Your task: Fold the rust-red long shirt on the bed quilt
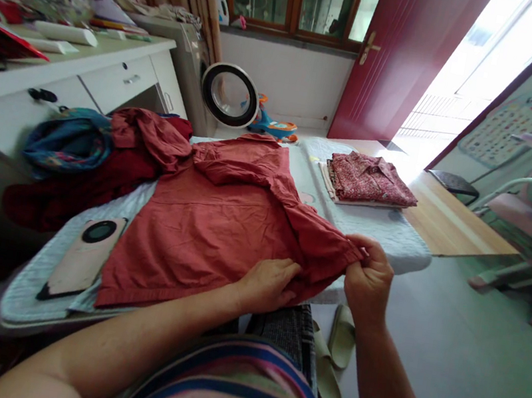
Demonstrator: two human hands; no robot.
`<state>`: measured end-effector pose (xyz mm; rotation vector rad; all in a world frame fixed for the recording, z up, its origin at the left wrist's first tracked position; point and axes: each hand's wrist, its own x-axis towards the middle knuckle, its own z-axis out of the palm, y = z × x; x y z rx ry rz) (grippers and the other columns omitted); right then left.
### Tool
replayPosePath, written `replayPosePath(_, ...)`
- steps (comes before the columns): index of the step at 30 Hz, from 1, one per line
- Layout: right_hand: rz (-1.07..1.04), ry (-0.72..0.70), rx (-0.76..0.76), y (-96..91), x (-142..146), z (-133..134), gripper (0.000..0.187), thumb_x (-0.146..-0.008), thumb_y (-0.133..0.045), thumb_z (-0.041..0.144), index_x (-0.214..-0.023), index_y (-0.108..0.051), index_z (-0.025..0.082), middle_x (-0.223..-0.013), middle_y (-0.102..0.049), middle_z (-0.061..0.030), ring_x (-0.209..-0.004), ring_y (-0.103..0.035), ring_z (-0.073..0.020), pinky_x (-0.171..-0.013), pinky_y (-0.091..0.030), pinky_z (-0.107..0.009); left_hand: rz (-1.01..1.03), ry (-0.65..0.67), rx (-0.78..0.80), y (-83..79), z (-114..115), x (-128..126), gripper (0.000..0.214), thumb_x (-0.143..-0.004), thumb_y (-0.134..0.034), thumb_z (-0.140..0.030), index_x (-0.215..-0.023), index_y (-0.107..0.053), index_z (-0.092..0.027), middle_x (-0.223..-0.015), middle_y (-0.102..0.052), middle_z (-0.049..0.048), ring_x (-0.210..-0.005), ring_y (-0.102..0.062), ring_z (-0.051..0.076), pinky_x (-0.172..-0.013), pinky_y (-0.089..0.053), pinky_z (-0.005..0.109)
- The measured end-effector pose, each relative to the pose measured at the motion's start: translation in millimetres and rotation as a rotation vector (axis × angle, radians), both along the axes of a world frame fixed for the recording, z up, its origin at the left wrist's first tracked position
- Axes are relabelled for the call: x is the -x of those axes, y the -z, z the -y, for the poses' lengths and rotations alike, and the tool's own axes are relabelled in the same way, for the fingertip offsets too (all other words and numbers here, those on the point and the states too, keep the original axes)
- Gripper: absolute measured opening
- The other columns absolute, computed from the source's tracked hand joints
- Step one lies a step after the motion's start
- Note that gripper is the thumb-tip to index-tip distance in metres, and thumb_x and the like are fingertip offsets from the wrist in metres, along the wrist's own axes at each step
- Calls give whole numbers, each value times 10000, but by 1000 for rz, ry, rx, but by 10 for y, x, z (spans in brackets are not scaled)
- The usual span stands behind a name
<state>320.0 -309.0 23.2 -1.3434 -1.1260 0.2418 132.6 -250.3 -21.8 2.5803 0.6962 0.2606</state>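
Observation:
A rust-red long-sleeved shirt [210, 230] lies spread over a padded board with a pale blue cover [23, 295]. My right hand [370, 283] pinches the end of one sleeve at the board's near right edge, drawing the sleeve out to the right. On the shirt's near right side, my left hand [268, 285] is closed on a fold of the cloth, thumb and fingers around it. The collar points away from me, and the other sleeve lies bunched at the far left.
Folded clothes [370, 178] are stacked at the far right of the board. A phone [77, 263] lies at its left end. Beyond it are heaped clothes [71, 138] and a cluttered white desk [114, 74]. Slippers [342, 339] sit on the floor below.

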Motion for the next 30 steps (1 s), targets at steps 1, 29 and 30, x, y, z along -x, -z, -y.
replayPosePath(1,-14,-5,5,5,3,-1,280,-739,-526,98,-954,-662,214,-864,-626,-2,-755,-568,-148,-706,-460,-277,-1,-22,-22,0,30,-13,357,-800,-618,-262,-1135,-509,-203,-1081,-629,58,-968,-605,222,-813,-489,320)
replayPosePath(29,150,-93,-50,-120,50,130,323,-748,-499,67,-921,-717,231,-901,-597,-13,-877,-570,-163,-811,-456,-295,-9,177,99,-124,203,-23,369,-711,-556,-177,-1079,-540,-201,-963,-637,51,-874,-600,215,-748,-469,291)
replayPosePath(30,157,-133,-45,-114,79,133,320,-758,-505,67,-929,-716,236,-911,-602,-13,-886,-573,-162,-818,-457,-296,-10,183,139,-121,192,-21,357,-709,-566,-181,-1066,-554,-195,-950,-641,53,-861,-601,217,-748,-474,298)
